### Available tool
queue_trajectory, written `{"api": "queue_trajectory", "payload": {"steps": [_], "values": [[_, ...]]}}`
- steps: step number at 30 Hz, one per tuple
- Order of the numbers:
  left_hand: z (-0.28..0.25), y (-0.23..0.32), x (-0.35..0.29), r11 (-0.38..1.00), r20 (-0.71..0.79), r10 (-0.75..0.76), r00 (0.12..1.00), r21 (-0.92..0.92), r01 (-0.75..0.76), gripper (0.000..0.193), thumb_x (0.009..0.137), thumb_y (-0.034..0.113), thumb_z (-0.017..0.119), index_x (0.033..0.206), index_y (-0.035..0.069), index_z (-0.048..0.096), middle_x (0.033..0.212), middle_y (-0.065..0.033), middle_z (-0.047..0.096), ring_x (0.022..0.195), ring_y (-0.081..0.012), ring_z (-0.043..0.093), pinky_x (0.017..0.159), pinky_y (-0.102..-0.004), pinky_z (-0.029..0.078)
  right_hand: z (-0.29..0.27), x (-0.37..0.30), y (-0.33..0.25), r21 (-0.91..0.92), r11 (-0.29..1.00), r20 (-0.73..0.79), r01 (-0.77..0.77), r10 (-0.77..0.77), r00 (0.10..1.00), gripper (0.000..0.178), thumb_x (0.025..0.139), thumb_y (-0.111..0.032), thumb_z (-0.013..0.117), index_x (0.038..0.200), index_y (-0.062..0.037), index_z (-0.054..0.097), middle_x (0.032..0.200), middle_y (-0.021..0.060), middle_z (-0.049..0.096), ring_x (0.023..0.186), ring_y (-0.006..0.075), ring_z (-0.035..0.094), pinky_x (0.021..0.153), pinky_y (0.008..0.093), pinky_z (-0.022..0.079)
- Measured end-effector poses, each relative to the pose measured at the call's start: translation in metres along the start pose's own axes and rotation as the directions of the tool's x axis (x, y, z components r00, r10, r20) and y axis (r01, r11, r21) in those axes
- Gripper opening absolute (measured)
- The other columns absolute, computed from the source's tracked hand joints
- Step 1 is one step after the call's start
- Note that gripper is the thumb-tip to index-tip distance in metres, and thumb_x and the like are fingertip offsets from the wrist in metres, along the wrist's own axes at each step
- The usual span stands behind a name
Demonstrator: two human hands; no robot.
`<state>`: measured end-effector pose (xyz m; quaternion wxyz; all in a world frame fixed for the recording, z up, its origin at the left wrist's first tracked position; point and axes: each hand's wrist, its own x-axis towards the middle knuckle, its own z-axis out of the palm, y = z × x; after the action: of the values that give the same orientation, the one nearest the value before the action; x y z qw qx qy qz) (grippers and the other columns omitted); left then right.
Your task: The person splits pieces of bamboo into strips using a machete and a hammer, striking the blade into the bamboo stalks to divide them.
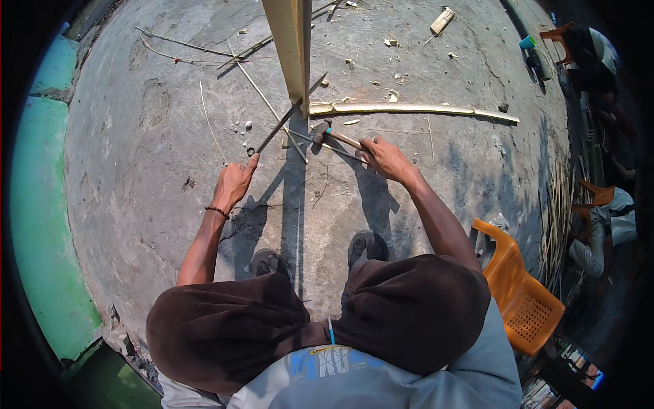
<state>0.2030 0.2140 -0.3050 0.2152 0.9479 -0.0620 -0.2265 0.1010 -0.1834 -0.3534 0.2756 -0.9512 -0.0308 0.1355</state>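
My left hand (235, 181) is closed round the handle of a long dark-bladed knife (276, 128). The blade slants up and away to the lower end of an upright pale bamboo pole (289, 51), and its tip shows past the pole's far side. Whether the edge is sunk into the bamboo I cannot tell. In my right hand (387, 158) is the wooden handle of a hammer (319, 132). The hammer's dark head, with a teal band beside it, is low and just right of the knife, apart from the blade.
A split bamboo strip (415, 108) lies on the concrete floor (136, 198) to the right of the pole. Thin sticks (252, 83) and chips are scattered at far left. An orange plastic chair (521, 293) stands near right, by a heap of slender strips (555, 218). Other people sit at the right edge.
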Motion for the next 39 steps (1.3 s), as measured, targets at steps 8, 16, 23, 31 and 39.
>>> {"api": "queue_trajectory", "payload": {"steps": [8,16,23,31,39], "values": [[0.006,0.009,0.006,0.999,0.005,0.045,0.999,0.001,-0.045,0.089,0.094,0.072,0.046,0.058,-0.009,0.051,0.052,-0.0253,0.045,0.049,-0.0363,0.051,0.053,-0.0502,0.039,-0.074,0.038,0.07,-0.08,0.973,-0.324,-0.214,0.178,0.929,0.026,0.098,-0.023,0.057,0.111,-0.0002,0.056,0.09,0.0279,0.066,0.086,0.0474,0.067,0.076,0.0552,0.052],[0.009,-0.006,0.007,0.993,-0.013,0.122,0.993,0.003,-0.122,0.085,0.098,0.066,0.045,0.056,-0.008,0.047,0.05,-0.0225,0.037,0.046,-0.0298,0.041,0.05,-0.0494,0.035,-0.048,0.001,-0.061,0.299,0.954,-0.255,0.019,0.061,0.965,0.039,0.101,-0.021,0.055,0.134,-0.005,0.041,0.09,0.0229,0.065,0.077,0.0402,0.065,0.071,0.0499,0.051],[0.011,-0.018,0.005,0.995,0.007,0.002,1.0,-0.096,-0.001,0.083,0.098,0.065,0.047,0.055,-0.006,0.045,0.05,-0.0169,0.035,0.048,-0.024,0.038,0.05,-0.0464,0.034,-0.056,0.006,-0.095,0.202,0.941,-0.603,0.272,-0.1,0.792,0.043,0.1,-0.015,0.055,0.14,-0.0071,0.042,0.106,0.0242,0.063,0.09,0.0422,0.064,0.076,0.0497,0.052],[0.018,-0.016,0.001,1.0,0.021,-0.005,1.0,-0.021,0.005,0.085,0.096,0.07,0.046,0.053,-0.004,0.044,0.049,-0.0145,0.038,0.05,-0.0256,0.04,0.052,-0.045,0.036,-0.013,0.023,-0.068,0.152,0.988,-0.106,0.015,0.001,0.994,0.024,0.1,-0.013,0.049,0.118,-0.0029,0.039,0.062,0.0249,0.058,0.059,0.0458,0.061,0.055,0.0578,0.044],[0.015,0.0,0.009,0.998,0.049,-0.003,0.999,-0.061,0.006,0.086,0.095,0.072,0.045,0.054,-0.003,0.044,0.051,-0.0144,0.039,0.051,-0.0226,0.04,0.052,-0.0441,0.036,-0.053,0.027,-0.086,0.224,0.969,-0.464,0.106,0.01,0.886,0.036,0.102,-0.013,0.05,0.133,-0.0076,0.035,0.067,0.0214,0.061,0.06,0.0427,0.064,0.051,0.0511,0.048]]}}
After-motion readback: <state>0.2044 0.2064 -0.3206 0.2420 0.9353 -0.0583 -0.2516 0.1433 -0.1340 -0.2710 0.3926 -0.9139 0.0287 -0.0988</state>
